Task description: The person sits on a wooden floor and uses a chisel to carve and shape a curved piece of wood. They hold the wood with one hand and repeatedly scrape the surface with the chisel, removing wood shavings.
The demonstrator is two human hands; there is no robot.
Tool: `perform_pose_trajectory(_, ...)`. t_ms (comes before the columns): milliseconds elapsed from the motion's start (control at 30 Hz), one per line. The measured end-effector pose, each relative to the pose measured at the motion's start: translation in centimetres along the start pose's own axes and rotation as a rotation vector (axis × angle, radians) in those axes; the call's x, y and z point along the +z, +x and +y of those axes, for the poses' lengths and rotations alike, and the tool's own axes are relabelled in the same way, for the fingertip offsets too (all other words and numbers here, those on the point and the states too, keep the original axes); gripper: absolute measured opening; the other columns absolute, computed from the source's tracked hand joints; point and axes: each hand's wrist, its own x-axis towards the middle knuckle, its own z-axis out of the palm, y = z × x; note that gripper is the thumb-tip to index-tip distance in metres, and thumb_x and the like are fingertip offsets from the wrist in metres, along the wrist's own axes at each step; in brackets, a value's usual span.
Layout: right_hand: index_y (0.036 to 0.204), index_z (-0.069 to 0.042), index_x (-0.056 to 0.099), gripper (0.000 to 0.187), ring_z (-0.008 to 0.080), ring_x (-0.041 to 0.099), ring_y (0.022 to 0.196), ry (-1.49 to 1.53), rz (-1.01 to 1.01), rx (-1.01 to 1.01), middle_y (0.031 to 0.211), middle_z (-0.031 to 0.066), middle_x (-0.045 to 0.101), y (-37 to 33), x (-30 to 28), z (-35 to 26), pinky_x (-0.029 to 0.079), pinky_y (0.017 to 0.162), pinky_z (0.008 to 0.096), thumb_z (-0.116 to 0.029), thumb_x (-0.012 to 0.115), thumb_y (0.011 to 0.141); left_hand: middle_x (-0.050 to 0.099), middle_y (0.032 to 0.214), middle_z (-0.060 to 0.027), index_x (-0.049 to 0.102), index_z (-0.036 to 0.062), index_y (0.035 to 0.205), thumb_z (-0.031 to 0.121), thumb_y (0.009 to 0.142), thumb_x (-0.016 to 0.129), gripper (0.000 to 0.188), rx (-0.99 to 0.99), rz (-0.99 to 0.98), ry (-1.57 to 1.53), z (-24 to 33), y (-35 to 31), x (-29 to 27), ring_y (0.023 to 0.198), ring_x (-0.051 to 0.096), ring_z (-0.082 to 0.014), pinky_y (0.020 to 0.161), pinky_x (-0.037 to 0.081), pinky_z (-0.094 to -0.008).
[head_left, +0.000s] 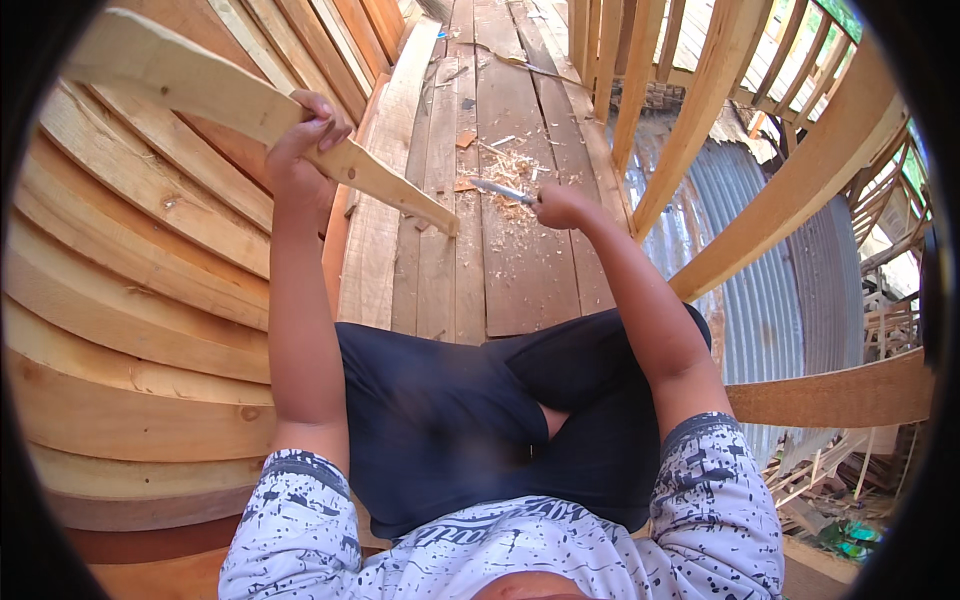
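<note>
Upper left, the left hand (303, 150) clamps a pale board (195, 85); upper centre, the right hand (562, 207) grips a knife (503, 191) near shavings (513, 160).

Left hand (303, 145) and right hand (562, 207) both clenched, out front.
From here I see the left forearm (304, 320) running straight back from its fingers (320, 106), the right forearm (648, 290) slanting outward behind its own.

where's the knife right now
In the head view, the knife is in the right hand, right of the lower end of the held board, pointing left by wood shavings on the plank floor.
</note>
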Motion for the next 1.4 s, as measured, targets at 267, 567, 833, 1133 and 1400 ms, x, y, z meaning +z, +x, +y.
perform_pose_trajectory(267,0.101,-0.008,0.076,0.027,0.0314,0.069,0.095,0.006,-0.196,-0.226,0.100,0.0158,0.073,-0.6,7.3,3.3,0.054,0.084,0.0413,-0.020,0.082,0.077,0.036,0.066,0.0002,0.051,0.0079,0.086,0.010,0.077,0.053,0.009,0.078,-0.005,0.048,5.3,-4.3,-0.8,0.059,0.035,-0.0114,0.064,0.032,-0.0292)
perform_pose_trajectory(567,0.102,-0.004,0.074,0.022,0.0311,0.070,0.083,0.129,0.165,-0.170,0.090,0.0176,0.072,3.2,9.7,1.8,0.053,0.076,0.0402,-0.012,0.076,0.081,0.033,0.064,0.0010,0.055,0.0084,0.090,0.006,0.083,0.048,0.010,0.175,0.109,0.154,7.3,-4.6,1.4,0.057,0.031,-0.0112,0.062,0.031,-0.0298)
perform_pose_trajectory(833,0.107,-0.007,0.075,0.025,0.0289,0.070,0.091,0.216,-0.219,-0.368,0.101,0.0172,0.073,2.3,8.3,0.4,0.053,0.080,0.0399,-0.010,0.075,0.082,0.031,0.066,0.0030,0.055,0.0134,0.089,0.009,0.085,0.051,0.007,0.184,0.050,0.207,7.7,-4.1,1.1,0.061,0.031,-0.0109,0.068,0.029,-0.0307)
perform_pose_trajectory(1133,0.106,-0.002,0.073,0.023,0.0326,0.070,0.086,0.156,0.113,-0.070,0.096,0.0180,0.073,3.3,9.0,-0.8,0.052,0.078,0.0419,-0.012,0.074,0.085,0.031,0.067,0.0027,0.057,0.0137,0.090,0.007,0.085,0.052,0.010,0.182,0.023,0.222,8.1,-4.0,1.0,0.062,0.031,-0.0109,0.069,0.029,-0.0313)
perform_pose_trajectory(1400,0.104,-0.007,0.075,0.022,0.0314,0.070,0.088,0.227,-0.038,-0.191,0.094,0.0183,0.073,2.9,9.4,-0.6,0.053,0.081,0.0422,-0.009,0.073,0.083,0.036,0.068,0.0013,0.058,0.0105,0.097,0.007,0.086,0.049,0.015,0.215,-0.070,0.219,7.5,-3.7,0.3,0.062,0.032,-0.0108,0.064,0.030,-0.0289)
